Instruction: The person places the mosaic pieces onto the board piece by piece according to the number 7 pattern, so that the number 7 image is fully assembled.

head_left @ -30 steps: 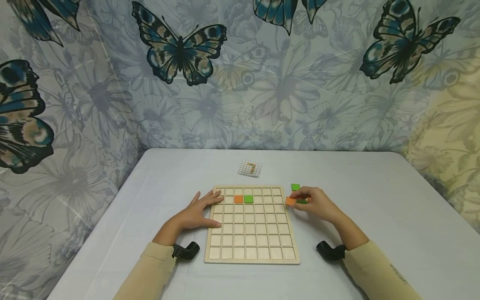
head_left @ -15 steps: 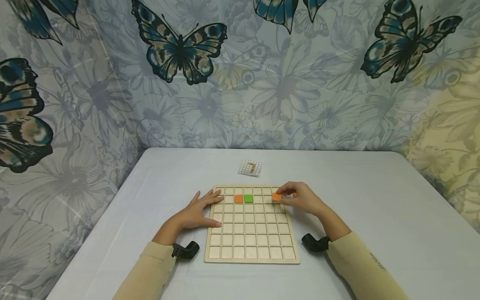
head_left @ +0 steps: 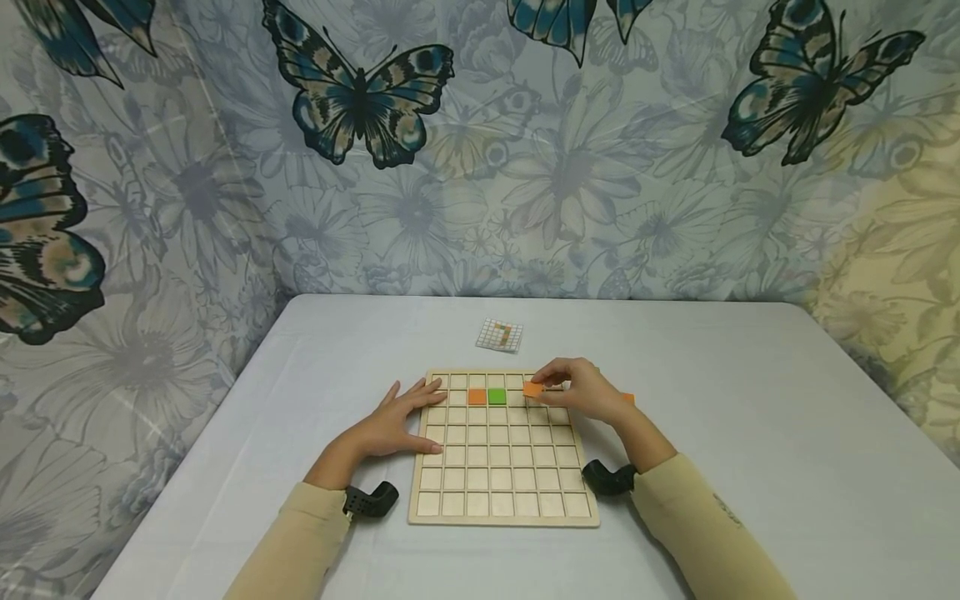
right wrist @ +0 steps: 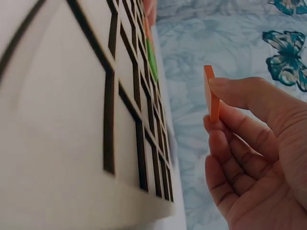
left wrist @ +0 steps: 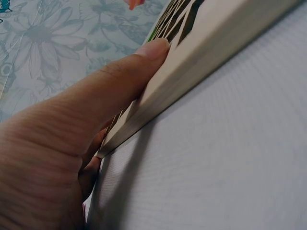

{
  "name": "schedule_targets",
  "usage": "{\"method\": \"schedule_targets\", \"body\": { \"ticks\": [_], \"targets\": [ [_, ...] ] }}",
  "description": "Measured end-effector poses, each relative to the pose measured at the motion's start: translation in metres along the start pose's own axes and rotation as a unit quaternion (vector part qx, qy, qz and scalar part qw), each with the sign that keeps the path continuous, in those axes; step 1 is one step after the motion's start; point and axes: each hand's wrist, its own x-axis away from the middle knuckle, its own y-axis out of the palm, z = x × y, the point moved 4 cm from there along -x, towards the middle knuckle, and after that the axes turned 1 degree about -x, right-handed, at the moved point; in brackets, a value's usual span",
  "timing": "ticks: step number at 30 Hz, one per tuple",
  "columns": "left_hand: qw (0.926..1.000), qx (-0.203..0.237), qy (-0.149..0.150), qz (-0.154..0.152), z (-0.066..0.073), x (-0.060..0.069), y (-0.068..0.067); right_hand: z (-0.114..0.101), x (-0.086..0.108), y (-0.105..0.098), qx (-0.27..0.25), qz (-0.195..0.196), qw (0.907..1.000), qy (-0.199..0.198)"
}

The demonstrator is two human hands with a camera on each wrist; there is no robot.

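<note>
A wooden grid board (head_left: 504,524) lies flat on the white table. An orange tile (head_left: 477,397) and a green tile (head_left: 497,397) sit side by side in cells of its second row. My right hand (head_left: 588,392) pinches another orange tile (right wrist: 211,96) between thumb and fingers, above the board's upper right cells; the right wrist view shows a gap between tile and board. With fingers spread, my left hand (head_left: 386,425) rests on the board's left edge. In the left wrist view its thumb (left wrist: 154,49) presses on the rim.
Behind the board lies a small card (head_left: 499,336) printed with a grid and a coloured pattern. To the right of the board, an orange tile (head_left: 627,398) shows partly past my right hand; other tiles there are mostly hidden. A butterfly-patterned cloth (head_left: 480,208) hangs behind the table.
My right hand has carried the orange tile leftward from beside the board to over its upper right cells. My left hand has stayed on the board's edge.
</note>
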Motion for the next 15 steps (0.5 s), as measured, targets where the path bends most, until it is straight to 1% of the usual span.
{"method": "schedule_targets", "body": {
  "ticks": [5, 15],
  "targets": [
    [1.0000, -0.001, 0.005, -0.001, 0.000, 0.000, 0.000, -0.006, -0.007, 0.006, -0.027, -0.011, 0.9996, -0.004],
    [1.0000, -0.005, 0.005, 0.001, 0.001, 0.001, 0.000, 0.000, -0.017, 0.014, -0.041, -0.018, 0.9990, -0.001]
  ]
}}
